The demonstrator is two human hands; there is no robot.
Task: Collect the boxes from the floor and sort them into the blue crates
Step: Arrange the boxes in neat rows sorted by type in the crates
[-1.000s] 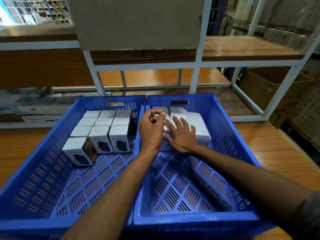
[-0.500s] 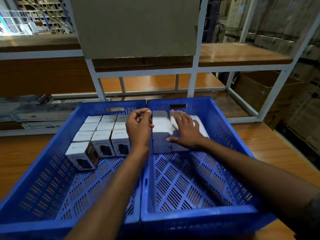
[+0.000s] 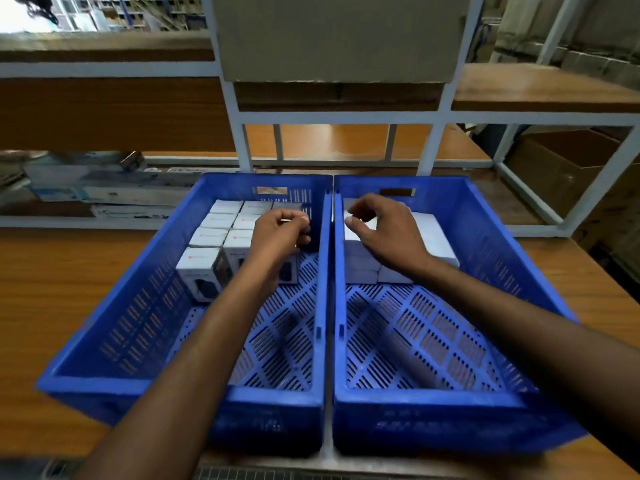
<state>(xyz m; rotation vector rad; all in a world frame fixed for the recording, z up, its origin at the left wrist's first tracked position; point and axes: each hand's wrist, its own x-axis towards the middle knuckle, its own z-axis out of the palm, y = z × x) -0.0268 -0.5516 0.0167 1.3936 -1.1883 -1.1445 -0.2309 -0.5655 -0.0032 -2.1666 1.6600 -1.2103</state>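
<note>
i see the left crate (image 3: 104, 341) and right crate (image 3: 502, 258) both blue, floors slotted in diamonds; boxes (image 3: 204, 268) white with red logos and dark side prints; table (image 3: 52, 289) orange-brown wood grain

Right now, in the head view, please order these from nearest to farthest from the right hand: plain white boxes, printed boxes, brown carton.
1. Plain white boxes: in the right crate, directly under the right hand.
2. Printed boxes: in the left crate, on the hand's left.
3. Brown carton: far right, outside both crates.
</note>
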